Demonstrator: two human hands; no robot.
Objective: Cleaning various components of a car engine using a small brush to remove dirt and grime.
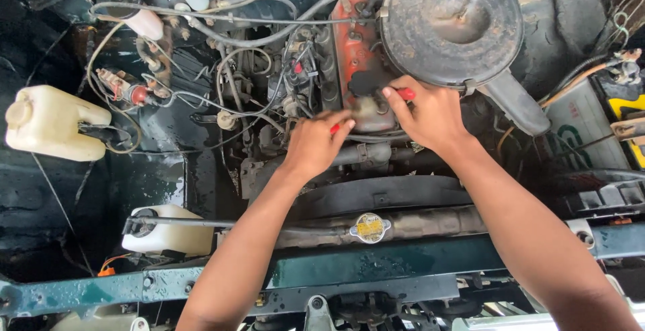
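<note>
Both hands met over the middle of the engine, just below the round black air cleaner (451, 22). The left hand (316, 144) had its fingers closed around one end of a red-handled tool (406, 94), while the right hand (430, 116) pinched the other red end between thumb and fingertips, beside the orange valve cover (351, 42).
</note>
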